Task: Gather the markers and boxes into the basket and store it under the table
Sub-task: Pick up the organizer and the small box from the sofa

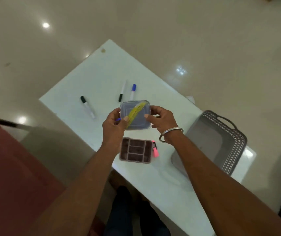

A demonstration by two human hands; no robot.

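From your head camera, you hold the clear lidded box (135, 114) at the centre of the frame, above the white table (102, 74). Your left hand (114, 128) clasps its left edge, thumb pressed on the lid over a yellow strip (135, 110), and a bit of blue marker (118, 119) pokes out between those fingers. Your right hand (161, 120) pinches the box's right edge, thumb on top, fingers curled beneath; a metal bangle (170, 134) circles that wrist.

Count the rest: three markers lie on the table above the box, a dark-capped one (87, 107) at left, another dark-capped one (122, 91) and a blue-capped one (133, 91) side by side. One pink highlighter (155, 149) touches the right side of one brown compartment tray (135, 150) just below your hands. One grey basket (221, 142) sits at the right edge.
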